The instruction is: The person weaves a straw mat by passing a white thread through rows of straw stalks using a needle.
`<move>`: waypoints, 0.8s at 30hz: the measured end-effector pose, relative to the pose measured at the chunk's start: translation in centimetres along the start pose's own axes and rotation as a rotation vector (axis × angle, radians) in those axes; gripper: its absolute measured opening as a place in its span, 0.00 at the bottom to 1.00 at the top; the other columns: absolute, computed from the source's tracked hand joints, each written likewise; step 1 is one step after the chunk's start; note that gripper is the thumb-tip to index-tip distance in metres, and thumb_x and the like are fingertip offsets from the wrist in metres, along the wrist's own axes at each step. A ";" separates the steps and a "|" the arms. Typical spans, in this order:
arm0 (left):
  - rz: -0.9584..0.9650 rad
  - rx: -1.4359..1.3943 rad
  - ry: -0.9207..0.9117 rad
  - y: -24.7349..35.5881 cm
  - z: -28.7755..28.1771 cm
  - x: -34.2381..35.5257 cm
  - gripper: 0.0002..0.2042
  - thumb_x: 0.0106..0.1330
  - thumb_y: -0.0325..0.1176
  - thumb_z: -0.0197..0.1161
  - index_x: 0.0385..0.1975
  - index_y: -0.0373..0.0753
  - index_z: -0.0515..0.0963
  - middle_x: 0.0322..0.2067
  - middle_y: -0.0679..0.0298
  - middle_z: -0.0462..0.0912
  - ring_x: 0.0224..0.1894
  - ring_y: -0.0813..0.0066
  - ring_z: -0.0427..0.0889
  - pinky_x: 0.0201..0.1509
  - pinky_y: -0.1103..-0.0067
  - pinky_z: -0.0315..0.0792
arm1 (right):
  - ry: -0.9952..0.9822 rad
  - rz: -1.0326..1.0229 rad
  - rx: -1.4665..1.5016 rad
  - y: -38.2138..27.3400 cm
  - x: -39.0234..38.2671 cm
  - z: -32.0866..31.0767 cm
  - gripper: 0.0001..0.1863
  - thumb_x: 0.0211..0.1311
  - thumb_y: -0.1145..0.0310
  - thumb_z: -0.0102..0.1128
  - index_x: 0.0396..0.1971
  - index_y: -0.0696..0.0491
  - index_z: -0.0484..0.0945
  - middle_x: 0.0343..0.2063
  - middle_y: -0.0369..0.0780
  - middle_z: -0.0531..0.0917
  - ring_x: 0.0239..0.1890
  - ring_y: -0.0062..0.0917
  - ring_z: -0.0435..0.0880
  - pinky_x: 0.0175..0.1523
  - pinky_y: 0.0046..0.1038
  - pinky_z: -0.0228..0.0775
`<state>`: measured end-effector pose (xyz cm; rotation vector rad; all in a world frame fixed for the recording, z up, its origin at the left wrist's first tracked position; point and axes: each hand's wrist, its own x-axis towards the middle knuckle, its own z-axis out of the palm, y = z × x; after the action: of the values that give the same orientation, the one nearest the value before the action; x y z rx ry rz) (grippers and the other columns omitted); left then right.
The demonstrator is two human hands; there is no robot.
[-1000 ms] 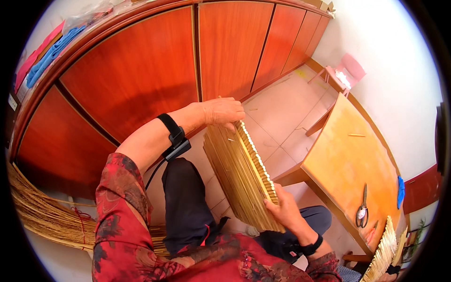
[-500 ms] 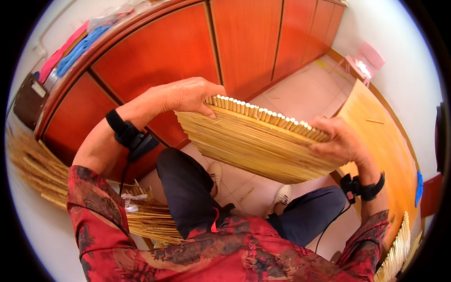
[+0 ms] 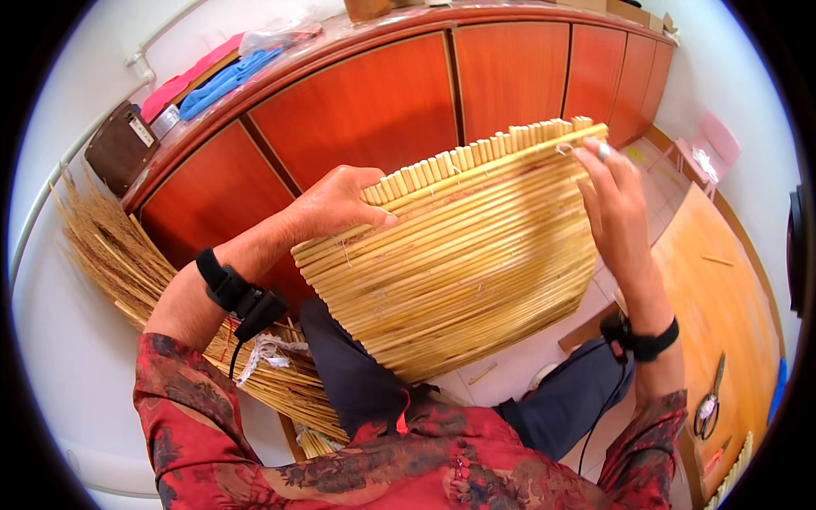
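The left hand [image 3: 340, 200] pinches the upper edge of the thread-bound stalk mat [image 3: 476, 263], raised over the dark trousers [image 3: 569, 395], while the right hand [image 3: 619, 200] curls at its right corner, grip unclear, so a slipping left pinch could let it sag.

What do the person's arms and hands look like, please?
The left sleeve and right sleeve are red with dark leafy patterns. Each forearm has a black strap, black box and thin black cable. The right hand wears a silvery ring; the left hand is bare where visible.
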<state>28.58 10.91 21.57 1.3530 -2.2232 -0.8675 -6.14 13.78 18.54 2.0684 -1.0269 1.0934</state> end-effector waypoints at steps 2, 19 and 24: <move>-0.035 -0.063 0.028 -0.7 0.5 0.7 0.16 0.52 0.31 0.70 0.38 0.29 0.78 0.32 0.59 0.83 0.37 0.74 0.81 0.44 0.76 0.73 | 0.073 0.045 0.085 -0.9 -1.8 0.2 0.15 0.53 0.80 0.58 0.42 0.55 0.77 0.43 0.45 0.79 0.47 0.39 0.77 0.50 0.33 0.70; -0.101 -0.737 0.177 -2.5 3.8 -3.3 0.18 0.57 0.26 0.67 0.47 0.28 0.74 0.41 0.59 0.82 0.42 0.77 0.81 0.48 0.80 0.75 | -0.204 -0.039 0.443 -8.2 -4.1 4.0 0.17 0.42 0.80 0.61 0.37 0.56 0.79 0.33 0.41 0.80 0.36 0.35 0.79 0.42 0.33 0.72; -0.219 -0.713 0.111 -1.9 3.3 -3.7 0.17 0.57 0.26 0.67 0.46 0.28 0.74 0.40 0.60 0.82 0.41 0.78 0.80 0.47 0.80 0.75 | -0.258 -0.054 0.462 -8.3 -3.0 3.3 0.17 0.41 0.80 0.61 0.36 0.56 0.79 0.30 0.41 0.79 0.33 0.32 0.78 0.38 0.31 0.70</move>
<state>29.46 14.53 17.85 1.2418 -1.4630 -1.4414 1.05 16.76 13.22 2.6461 -0.8871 1.1377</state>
